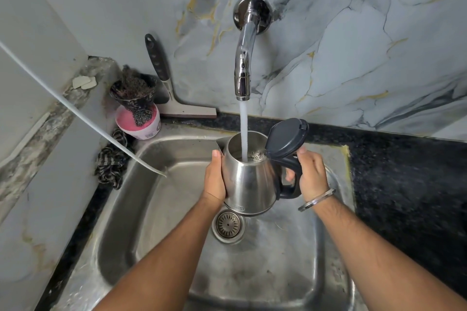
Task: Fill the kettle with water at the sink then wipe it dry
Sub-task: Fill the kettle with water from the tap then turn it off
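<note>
Marble-pattern wall (353, 33) behind the sink; black speckled worktop (404, 184) runs along the sink's back and right edges. Steel sink (177, 247): basin wet, round drain strainer (228, 225) at its centre. Chrome tap (243, 58) projects from the wall above the sink, running; water stream (244, 131) falls straight into the kettle's open mouth. Kettle (249, 184): steel body, held over the sink just above the drain, tilted slightly, dark lid (286, 137) hinged up and open. Right hand (309, 174): grip closed around the kettle's black handle; metal bangle (317, 199) on that wrist. Left hand (214, 179): palm flat against the kettle's side, fingers mostly hidden behind the body. At the sink's back-left corner: squeegee (174, 98) leaning on the wall, pink tub (139, 124) with a dark scrubber on top, checked cloth (111, 161) bunched on the rim. White cord (75, 111) crosses to the sink's left edge.
</note>
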Available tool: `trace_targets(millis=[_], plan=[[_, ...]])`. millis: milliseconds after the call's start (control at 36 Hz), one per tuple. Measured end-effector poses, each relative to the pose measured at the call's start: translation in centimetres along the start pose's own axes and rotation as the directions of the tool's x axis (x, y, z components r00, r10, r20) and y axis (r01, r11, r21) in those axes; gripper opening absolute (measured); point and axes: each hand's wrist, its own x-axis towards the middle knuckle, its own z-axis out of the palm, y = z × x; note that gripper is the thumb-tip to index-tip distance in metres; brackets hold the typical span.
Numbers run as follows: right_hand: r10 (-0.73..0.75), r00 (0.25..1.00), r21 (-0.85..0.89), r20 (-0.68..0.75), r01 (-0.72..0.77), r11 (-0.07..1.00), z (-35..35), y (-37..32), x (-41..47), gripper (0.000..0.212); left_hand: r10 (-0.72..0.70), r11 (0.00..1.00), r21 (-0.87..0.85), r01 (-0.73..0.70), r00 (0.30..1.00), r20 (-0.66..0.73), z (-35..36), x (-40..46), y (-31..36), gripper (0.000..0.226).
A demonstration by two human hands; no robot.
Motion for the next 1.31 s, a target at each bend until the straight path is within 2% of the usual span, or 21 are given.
trace_targets(millis=[167,222,306,361,417,500,583,694,806,917,1028,1111,1222,1306], plan=[[-0.011,0.993,-0.142,0.117,0.028,0.990,-0.6,0.3,1.0,0.088,0.002,1.000,0.007,-0.002,1.000,-0.009,0.0,-0.3,-0.3,0.070],[0.014,0.989,-0.201,0.147,0.016,0.979,-0.8,0.2,1.3,0.087,0.010,1.000,0.003,-0.010,1.000,-0.028,0.0,-0.4,-0.5,0.067],[0.126,0.978,-0.264,0.164,-0.079,0.961,-1.1,-0.4,1.3,0.079,0.036,0.999,0.015,-0.035,0.998,-0.054,-0.3,-0.4,-0.8,0.065],[0.144,0.975,-0.282,0.167,-0.093,0.955,-1.1,-0.6,0.9,0.084,0.041,0.998,0.044,-0.038,0.997,-0.059,-0.4,-0.4,-1.0,0.065],[0.145,0.968,-0.224,0.203,-0.098,0.970,-0.8,-0.6,0.6,0.095,0.041,0.998,0.051,-0.039,0.998,-0.055,-0.4,-0.4,-1.1,0.065],[0.208,0.946,-0.009,0.248,-0.212,0.977,-0.6,-0.4,0.3,0.103,0.036,0.999,0.022,-0.035,0.998,-0.045,-0.3,-0.7,-1.3,0.065],[0.239,0.948,0.073,0.209,-0.259,0.963,-0.5,0.1,0.2,0.102,0.025,1.000,0.005,-0.025,0.999,-0.039,-0.2,-0.9,-1.4,0.065],[0.145,0.987,-0.014,0.062,-0.145,0.989,-0.3,0.4,-0.5,0.084,0.023,1.000,-0.007,-0.023,0.999,-0.042,0.1,-1.0,-1.5,0.063],[0.091,0.996,-0.013,-0.002,-0.091,0.996,-0.2,0.3,-1.0,0.091,0.032,0.999,-0.009,-0.032,0.998,-0.048,0.1,-1.0,-1.6,0.058],[0.066,0.997,-0.006,-0.027,-0.066,0.998,-0.1,0.4,-1.2,0.091,0.035,0.999,-0.037,-0.036,0.999,-0.037,0.0,-1.1,-1.6,0.059],[0.054,0.998,-0.004,-0.023,-0.054,0.999,0.1,0.4,-1.4,0.091,0.053,0.997,-0.052,-0.054,0.998,-0.029,-0.2,-1.4,-1.6,0.075],[0.033,0.999,0.013,-0.015,-0.032,0.999,0.2,0.3,-1.5,0.091,0.054,0.998,-0.031,-0.055,0.998,-0.024,-0.6,-1.3,-2.0,0.065],[0.002,1.000,0.007,-0.002,-0.002,1.000,0.4,0.1,-1.7,0.095,0.061,0.998,0.003,-0.061,0.998,-0.020,-1.1,-1.2,-2.3,0.065],[0.011,1.000,0.008,-0.025,-0.010,1.000,0.5,-0.1,-1.8,0.085,0.078,0.997,0.016,-0.078,0.997,-0.001,-1.2,-1.2,-2.1,0.065]])
